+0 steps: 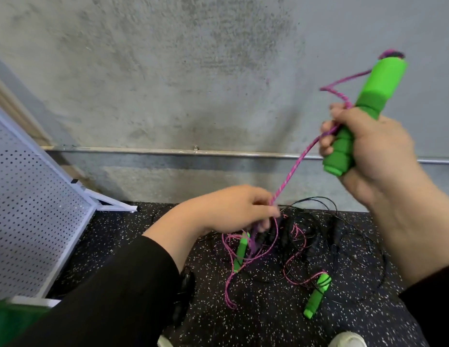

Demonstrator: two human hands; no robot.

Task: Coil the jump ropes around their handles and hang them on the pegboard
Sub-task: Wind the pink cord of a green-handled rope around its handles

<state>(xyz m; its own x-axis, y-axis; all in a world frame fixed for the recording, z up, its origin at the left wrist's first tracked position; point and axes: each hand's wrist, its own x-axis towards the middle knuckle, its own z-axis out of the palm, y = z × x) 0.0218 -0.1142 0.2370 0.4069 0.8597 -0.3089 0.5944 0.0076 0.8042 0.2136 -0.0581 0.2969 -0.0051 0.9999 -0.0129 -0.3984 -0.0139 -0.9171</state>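
Step in hand: coiling looks barely begun; the right hand [373, 149] grips a raised green handle [361, 116], fingers wrapped round it and the pink rope [291, 171].
Left hand [233, 209]: pinches the rope lower down.
Next move: likely winding the rope round the handle, freeing it from the tangle of ropes [293, 246].
Surroundings: speckled black floor [256, 321]; grey concrete wall [168, 71]; white pegboard [30, 209] leaning at left.

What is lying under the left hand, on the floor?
Under the left hand lie tangled pink rope, thin black ropes and a green handle. The hand covers the handle's top end.
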